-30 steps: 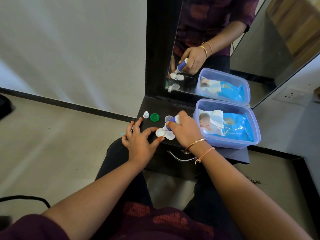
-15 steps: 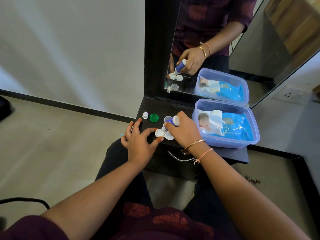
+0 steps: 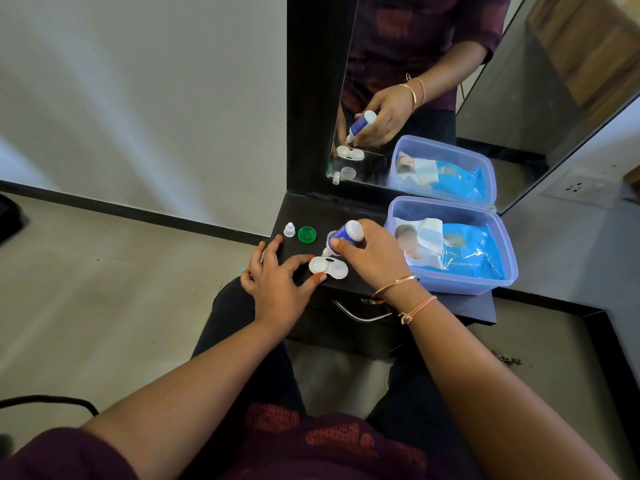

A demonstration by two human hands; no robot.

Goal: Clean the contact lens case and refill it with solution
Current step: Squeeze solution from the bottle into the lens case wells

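Head view: a dark, matte bench (image 3: pixel 450 308) stands below a black-framed mirror (image 3: pixel 485 98). The contact lens case (image 3: pixel 328 267), smooth white plastic with two round wells joined side by side, lies flat near the bench's front edge with both wells uncapped. The left hand (image 3: pixel 277 280) holds its left well between thumb and forefinger, the other fingers spread on the bench. The right hand (image 3: pixel 372 258) is wrapped around the solution bottle (image 3: pixel 343 237), a small white cylinder with a blue label, tilted nozzle-down just above the left well. Whether the wells hold liquid is hard to tell at this size.

Behind the case sit a round green cap (image 3: pixel 307 234), a small white conical cap (image 3: pixel 289 229) left of it, and a clear cap (image 3: pixel 331 234) mostly hidden by the bottle. To the right is a translucent lilac plastic box (image 3: pixel 450 285) holding a glossy blue wipes pack (image 3: pixel 464 251).

Against the frame half a second ago, the bottle sits slightly higher and more of the case shows under it; the left hand has kept its place.
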